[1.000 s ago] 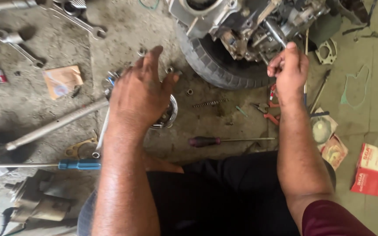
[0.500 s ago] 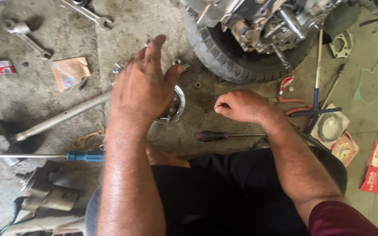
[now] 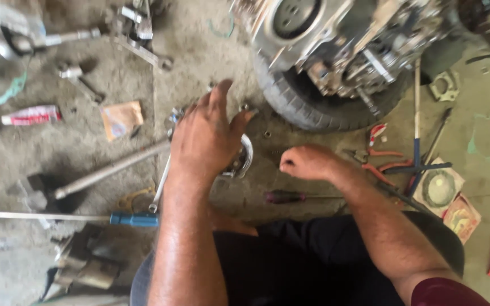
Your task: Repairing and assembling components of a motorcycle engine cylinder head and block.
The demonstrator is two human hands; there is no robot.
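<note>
Grimy concrete floor (image 3: 211,51) filled the frame, tools scattered across it. At centre, the left hand (image 3: 208,139) lay with fingers spread over a round metal part (image 3: 245,157), covering most of it. Just right of centre, the right hand (image 3: 307,162) was curled shut near the floor; whether it held anything could not be told. A dark-handled screwdriver (image 3: 290,196) lay just below it, and a tyre (image 3: 313,110) under an engine (image 3: 341,39) sat at upper right.

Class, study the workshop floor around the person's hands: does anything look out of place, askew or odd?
Yes. An engine block sits perched on a tyre lying flat, and tools such as the red pliers lie strewn over the concrete floor without order.
</note>
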